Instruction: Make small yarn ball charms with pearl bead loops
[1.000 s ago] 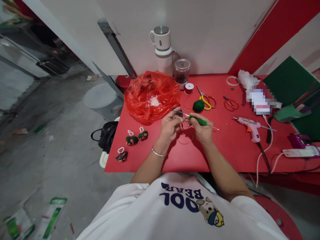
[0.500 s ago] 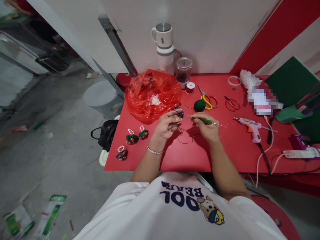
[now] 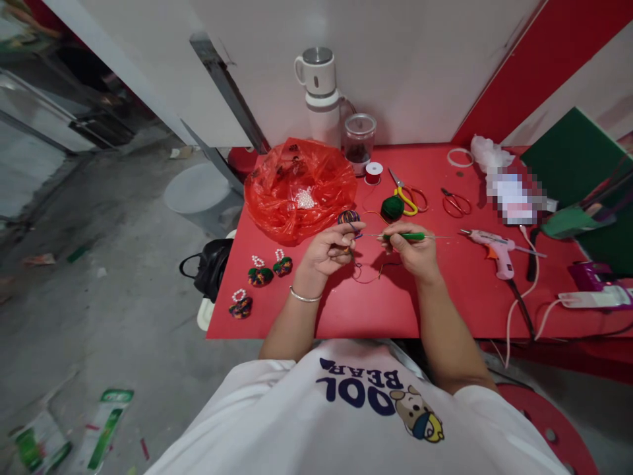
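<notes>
My right hand is closed round the green handle of a crochet hook, its thin metal shaft pointing left. The tip reaches the fingers of my left hand, which is closed on dark multicoloured yarn with the index finger stretched out. Any small stitched piece between the fingers is too small to make out. Just behind the left hand sits a multicoloured yarn ball. A loose strand curls on the table below the hands. Farther back rests a green yarn ball.
Left on the red table lie several pompoms with bead loops. Behind are a red plastic bag with white beads, a jar and a thread spool. To the right are yellow-handled scissors, red-handled snippers and a pink glue gun.
The crochet hook has swung from a slant to nearly level, its tip now at the yarn by the left fingers. My right hand has turned slightly; the left has barely moved.
</notes>
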{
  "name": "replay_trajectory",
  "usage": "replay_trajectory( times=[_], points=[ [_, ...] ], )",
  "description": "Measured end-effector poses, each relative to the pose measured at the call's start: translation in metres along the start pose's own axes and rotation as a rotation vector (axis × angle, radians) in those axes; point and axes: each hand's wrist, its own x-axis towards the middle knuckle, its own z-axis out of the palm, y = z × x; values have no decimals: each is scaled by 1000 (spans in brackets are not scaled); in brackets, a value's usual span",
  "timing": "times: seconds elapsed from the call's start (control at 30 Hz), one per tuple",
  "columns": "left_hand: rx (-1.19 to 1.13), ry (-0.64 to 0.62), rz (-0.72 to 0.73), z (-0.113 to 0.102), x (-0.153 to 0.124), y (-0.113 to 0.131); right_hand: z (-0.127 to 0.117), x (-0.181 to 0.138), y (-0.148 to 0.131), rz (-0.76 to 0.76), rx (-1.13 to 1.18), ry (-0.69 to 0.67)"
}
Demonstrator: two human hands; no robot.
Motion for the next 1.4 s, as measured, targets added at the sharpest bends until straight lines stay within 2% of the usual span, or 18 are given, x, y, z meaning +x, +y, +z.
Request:
replay_trajectory(
  times=[0.13, 0.4, 0.5, 0.73, 0.8, 0.9, 1.03, 1.4],
  points=[
    [-72, 5, -60, -3, 0, 4, -1, 1, -5, -117, -78, -92],
    [-131, 7, -56, -7, 2, 2, 0, 4, -15, -193, -184, -144],
    [-114, 4, -66, -7, 3, 2, -1, 2, -13, -147, -139, -120],
    [-23, -36, -87, -6, 4, 1, -3, -1, -9, 78, 83, 31],
    [24, -47, -44, -3, 4, -3, -2, 0, -9, 136, 123, 51],
    [93, -43, 97, 3, 4, -11, 3, 3, -9, 195, 187, 98],
    [196, 29, 262, 7, 5, -17, 10, 6, -5, 233, 250, 165],
    [284, 151, 447, 8, 5, -22, 17, 8, 9, 378, 339, 190]
  ],
)
